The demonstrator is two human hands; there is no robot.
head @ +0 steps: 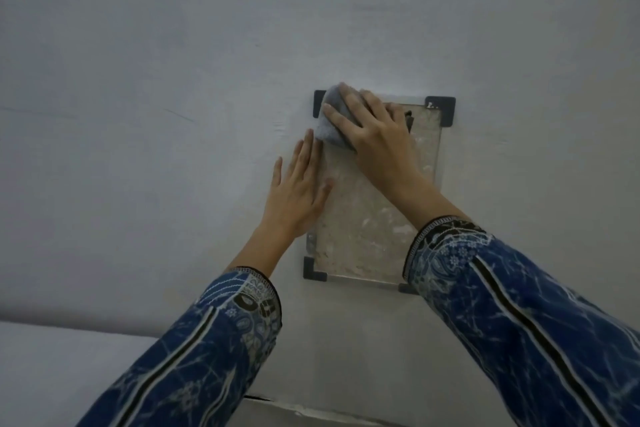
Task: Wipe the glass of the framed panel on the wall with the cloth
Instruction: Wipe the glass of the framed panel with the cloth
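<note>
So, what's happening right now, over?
Right hand pressing cloth on glass, top left corner. Left hand flat at panel's left edge. Nothing in the way.

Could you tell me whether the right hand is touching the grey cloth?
Touching. The head view shows the right hand spread flat over the grey cloth, its fingers pressing it against the upper left corner of the glass panel.

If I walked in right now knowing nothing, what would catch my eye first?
Probably the right hand pressing a grey cloth onto the top-left corner of a glass panel held on a pale wall by dark corner brackets. Then the left hand, laid flat along the panel's left edge, and the blue patterned sleeves reaching up from below.
</note>
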